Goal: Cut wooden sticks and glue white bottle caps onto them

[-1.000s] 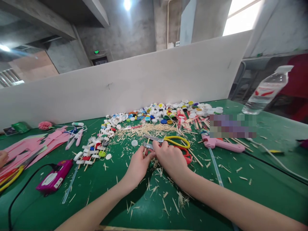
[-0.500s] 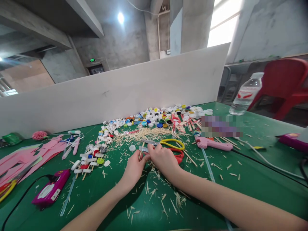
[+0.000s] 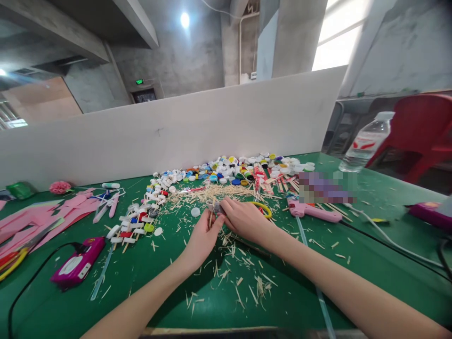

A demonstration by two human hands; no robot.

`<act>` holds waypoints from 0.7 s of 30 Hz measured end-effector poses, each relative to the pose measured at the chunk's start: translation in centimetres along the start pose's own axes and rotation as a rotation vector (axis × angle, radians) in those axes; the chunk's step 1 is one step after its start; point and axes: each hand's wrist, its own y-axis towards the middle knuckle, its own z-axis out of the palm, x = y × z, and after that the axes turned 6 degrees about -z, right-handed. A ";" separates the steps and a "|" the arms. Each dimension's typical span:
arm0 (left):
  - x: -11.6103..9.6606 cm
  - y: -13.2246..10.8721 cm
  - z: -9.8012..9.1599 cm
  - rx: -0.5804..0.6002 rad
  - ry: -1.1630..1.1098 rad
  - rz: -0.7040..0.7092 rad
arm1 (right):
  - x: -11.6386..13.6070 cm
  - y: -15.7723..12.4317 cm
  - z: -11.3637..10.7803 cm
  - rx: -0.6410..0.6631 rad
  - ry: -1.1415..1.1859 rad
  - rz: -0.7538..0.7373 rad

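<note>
At the middle of the green table, my left hand pinches a thin wooden stick that points up. Against it my right hand grips a small metal blade, its fingers closed and touching the left fingertips. Yellow-handled scissors lie behind my right hand, mostly hidden by it. A round clear cap rests just left of the blade. Pale wood shavings are heaped behind the hands, and more are scattered in front.
Bottle caps pile along the white partition. A cluster of caps on sticks and a purple power strip are on the left. The pink glue gun with its cord and a water bottle are on the right.
My right hand has moved slightly up and forward along the stick with the blade, covering more of the scissors. The view has shifted a little.
</note>
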 end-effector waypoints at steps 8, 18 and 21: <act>-0.8 0.3 -0.2 -0.016 0.087 -0.038 | 1.9 0.1 -0.1 0.042 -0.123 0.233; -0.6 -1.0 1.6 -0.076 0.173 -0.086 | 1.9 0.7 -1.5 0.098 -0.131 0.447; -0.5 -0.9 1.2 -0.056 0.062 -0.156 | 1.1 0.2 -1.7 0.125 -0.095 0.446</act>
